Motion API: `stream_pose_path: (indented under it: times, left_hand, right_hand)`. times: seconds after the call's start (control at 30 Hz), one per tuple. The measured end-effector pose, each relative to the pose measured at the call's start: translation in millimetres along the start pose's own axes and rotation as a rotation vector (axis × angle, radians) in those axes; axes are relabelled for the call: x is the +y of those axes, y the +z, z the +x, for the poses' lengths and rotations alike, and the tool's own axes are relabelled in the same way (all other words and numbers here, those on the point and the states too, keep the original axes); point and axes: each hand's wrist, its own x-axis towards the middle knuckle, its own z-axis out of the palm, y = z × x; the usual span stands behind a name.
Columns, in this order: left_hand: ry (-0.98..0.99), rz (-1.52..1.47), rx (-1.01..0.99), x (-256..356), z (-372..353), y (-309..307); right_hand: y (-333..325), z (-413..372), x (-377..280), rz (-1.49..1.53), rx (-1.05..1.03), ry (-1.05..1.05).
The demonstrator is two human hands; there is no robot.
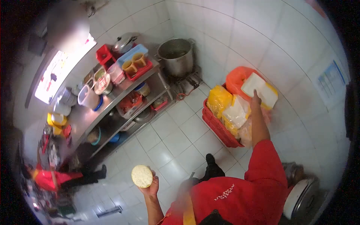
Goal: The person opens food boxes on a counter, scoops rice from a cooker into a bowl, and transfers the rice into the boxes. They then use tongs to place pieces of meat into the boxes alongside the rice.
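Note:
My left hand (pixel 153 187) is closed around a round, pale yellow container (pixel 142 176), which looks filled to the top with whitish, crumbly food. At the far end of my outstretched right arm, my right hand (pixel 256 99) grips the near edge of a white package with yellow sides (pixel 258 90), thumb on top and the other fingers hidden. This package lies tilted over an orange plastic bag (pixel 237 79). Under and beside it, a red crate (pixel 215 127) holds a yellow packet (pixel 219 98) and a clear-wrapped white packet (pixel 236 111).
To the left runs a steel shelf table (pixel 120 88) with tubs, jugs and a red tray (pixel 140 71). A large metal pot (pixel 175 56) stands in the corner. Another person in red (pixel 48 178) is at the far left. A round white lid (pixel 298 198) is behind me at right.

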Motion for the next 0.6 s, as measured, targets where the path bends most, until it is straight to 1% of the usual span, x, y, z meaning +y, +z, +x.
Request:
stream_pose_path:
  times: [0.03,0.07,0.13,0.17,0.2,0.23,0.27,0.3,0.33,0.4,0.43,0.47,0.53,0.57,0.6]
  left_hand:
    - [0.044,-0.021,0.015,2,-1,-3]
    - [0.09,-0.022,0.021,5,-4,-11]
    - [0.21,-0.048,0.04,17,-12,-20]
    - [0.253,-0.06,0.082,21,-14,-28]
    - [0.314,-0.082,0.115,19,-13,-36]
    - [0.419,-0.108,0.129,25,-17,-42]
    - [0.473,-0.128,0.198,28,-15,-52]
    - [0.525,-0.152,0.261,42,-18,-66]
    - [0.637,-0.181,0.262,51,-22,-77]
    - [0.641,-0.135,0.314,77,-14,-96]
    - [0.625,-0.191,0.276,92,-12,-89]
    - [0.66,-0.204,0.267,108,-7,-97]
    - [0.797,-0.065,0.424,151,1,-108]
    - [0.805,-0.095,0.423,174,2,-104]
    - [0.789,-0.17,0.384,197,6,-97]
  right_hand:
    - [4,-54,-55,-0.137,0.037,0.269]
    - [19,-53,-48,-0.281,0.065,0.288]
    - [32,10,-1,-0.587,0.186,0.206]
    - [38,45,16,-0.744,0.24,0.177]
    - [54,25,0,-0.939,0.224,0.018]
    - [70,6,-16,-1.162,0.242,-0.15]
    - [84,-13,-34,-1.372,0.296,-0.315]
    - [112,-27,-45,-1.422,0.339,-0.434]
    - [145,-37,-49,-1.344,0.358,-0.565]
    - [210,-71,-48,-1.073,0.386,-0.918]
    - [246,-97,-40,-0.929,0.342,-1.1]
    - [285,-134,-28,-0.806,0.238,-1.254]
    - [360,-252,-3,-0.609,-0.084,-1.44]
    - [390,-379,-21,-0.577,-0.466,-1.105]
    - [428,-409,20,-0.437,-0.616,-1.303]
